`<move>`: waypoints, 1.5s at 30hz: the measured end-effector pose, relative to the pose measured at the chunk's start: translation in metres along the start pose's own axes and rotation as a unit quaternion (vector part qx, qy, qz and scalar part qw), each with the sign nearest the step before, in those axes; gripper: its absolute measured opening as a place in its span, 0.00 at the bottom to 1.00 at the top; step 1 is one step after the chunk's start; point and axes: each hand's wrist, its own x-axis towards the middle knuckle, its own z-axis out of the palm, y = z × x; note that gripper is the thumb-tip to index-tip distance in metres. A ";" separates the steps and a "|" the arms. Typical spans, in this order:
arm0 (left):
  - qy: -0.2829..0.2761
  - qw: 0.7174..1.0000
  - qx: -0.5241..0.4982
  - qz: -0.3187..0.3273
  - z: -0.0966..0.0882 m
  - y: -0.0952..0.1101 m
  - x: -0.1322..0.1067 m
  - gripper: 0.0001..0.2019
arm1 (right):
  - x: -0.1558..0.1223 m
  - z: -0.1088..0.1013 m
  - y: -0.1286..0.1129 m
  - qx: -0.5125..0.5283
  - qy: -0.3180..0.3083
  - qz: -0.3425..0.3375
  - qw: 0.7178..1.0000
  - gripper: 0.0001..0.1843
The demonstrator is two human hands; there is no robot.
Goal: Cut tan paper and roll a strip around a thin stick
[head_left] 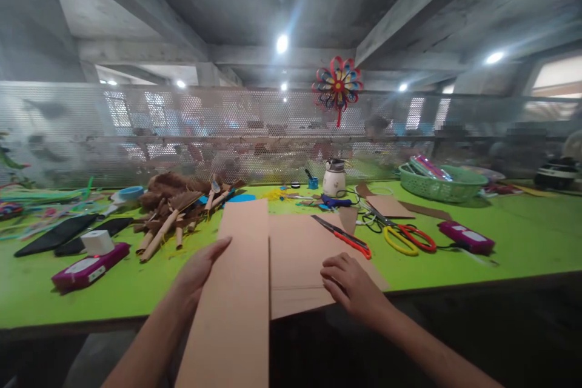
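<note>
While the left hand (200, 273) lies flat, fingers together, against the left edge of a long tan cardboard strip (236, 291), the right hand (350, 282) presses curled fingers on a wider tan cardboard sheet (295, 254) just beside it. Strip long axis runs away from the body, overhanging the near edge of the green table (522, 224). Beyond the right hand lie 1 red-handled cutter (343, 235) on the sheet, then yellow and red scissors (407, 237); brown brushes (173, 212) lie far left.
</note>
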 end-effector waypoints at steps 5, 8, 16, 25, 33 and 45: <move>-0.097 0.993 0.057 0.027 0.037 -0.022 0.020 0.09 | 0.003 -0.008 0.005 0.104 0.013 0.040 0.994 0.10; -0.144 0.986 0.058 0.059 0.060 -0.034 0.021 0.09 | 0.028 -0.018 0.016 0.185 0.055 0.134 0.972 0.14; -0.207 0.965 0.097 0.128 0.090 -0.056 0.023 0.11 | 0.134 -0.030 0.031 0.515 0.097 0.164 0.836 0.22; -0.177 0.951 0.172 0.187 0.084 -0.019 0.062 0.13 | 0.128 0.001 0.025 0.560 0.027 0.198 0.804 0.18; -0.161 0.951 0.183 0.190 0.098 -0.049 0.091 0.08 | 0.121 -0.001 0.044 0.497 0.023 0.234 0.835 0.17; -0.177 0.956 0.153 0.176 0.090 -0.060 0.107 0.13 | 0.115 0.009 0.068 0.521 0.020 0.247 0.817 0.16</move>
